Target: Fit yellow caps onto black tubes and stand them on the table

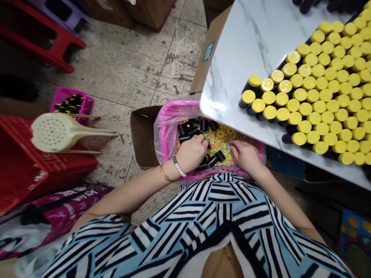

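A pink basin [164,133], lined with clear plastic, holds small multicoloured beads [222,148] and several short black tubes [220,155]. My left hand [193,151] reaches over the tubes with its fingers curled. A dark tube end shows at its fingertips, mostly hidden by the hand. My right hand [246,154] is at the basin's right side, fingers bent together at the beads; anything in them is hidden. Yellow ring-shaped pieces [220,134] lie among the beads near the table edge.
A marble-patterned table [232,50] overhangs the basin, carrying many upright black tubes with yellow caps [317,92]. An open cardboard box [145,135] sits beside the basin. To the left are a pale perforated scoop [55,132], a red crate [23,166] and a smaller pink basket [87,106].
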Motion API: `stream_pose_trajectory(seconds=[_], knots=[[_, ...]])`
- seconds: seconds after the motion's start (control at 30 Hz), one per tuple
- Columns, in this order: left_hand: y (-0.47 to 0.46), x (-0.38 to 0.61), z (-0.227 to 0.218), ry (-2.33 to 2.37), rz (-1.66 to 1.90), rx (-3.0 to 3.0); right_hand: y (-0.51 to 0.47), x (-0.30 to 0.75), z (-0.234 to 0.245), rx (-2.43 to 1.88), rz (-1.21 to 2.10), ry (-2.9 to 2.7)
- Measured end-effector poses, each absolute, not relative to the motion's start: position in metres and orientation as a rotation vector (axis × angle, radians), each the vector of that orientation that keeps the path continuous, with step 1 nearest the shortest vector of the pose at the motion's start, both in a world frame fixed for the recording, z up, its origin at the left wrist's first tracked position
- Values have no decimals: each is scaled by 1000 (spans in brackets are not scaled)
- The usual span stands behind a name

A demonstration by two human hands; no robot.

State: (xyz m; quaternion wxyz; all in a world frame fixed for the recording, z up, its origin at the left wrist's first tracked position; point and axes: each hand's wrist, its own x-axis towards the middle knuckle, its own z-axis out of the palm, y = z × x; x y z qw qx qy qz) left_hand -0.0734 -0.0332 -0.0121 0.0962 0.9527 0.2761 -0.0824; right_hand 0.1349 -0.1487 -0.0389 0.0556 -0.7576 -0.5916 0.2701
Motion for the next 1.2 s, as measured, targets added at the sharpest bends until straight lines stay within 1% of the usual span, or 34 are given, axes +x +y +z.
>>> stream_pose_trajectory(seconds=[0.07,0.17,0.23,0.33,0.43,0.53,0.63,0.7,0.8,1.0,1.13,1.2], knots=[[-34,-67,-8,766,-189,2855,-153,142,-36,-2443,710,-1816],[-34,-53,-4,542,-192,2843,-161,144,-31,-2476,753,-1929],[-35,-42,-10,466,-320,2762,-164,138,-30,-2550,780,-1934],[-37,-27,-26,586,-496,2628,-164,127,-33,-2699,759,-1891],[-39,-17,-37,538,-495,2605,-162,126,-38,-2616,751,-1963],[-43,-16,-36,431,-367,2616,-161,138,-39,-2507,697,-1951],[-46,-21,-32,548,-221,2617,-159,154,-39,-2525,602,-1818],[-48,-24,-33,606,-228,2647,-155,161,-38,-2540,505,-1786],[-50,-25,-40,505,-287,2694,-150,163,-35,-2459,429,-1831],[-58,-14,-54,415,-224,2629,-155,154,-29,-2455,565,-1743],[-60,-9,-59,376,-228,2564,-158,151,-31,-2415,569,-1715],[-58,-10,-62,308,-174,2501,-161,151,-33,-2403,555,-1691]])
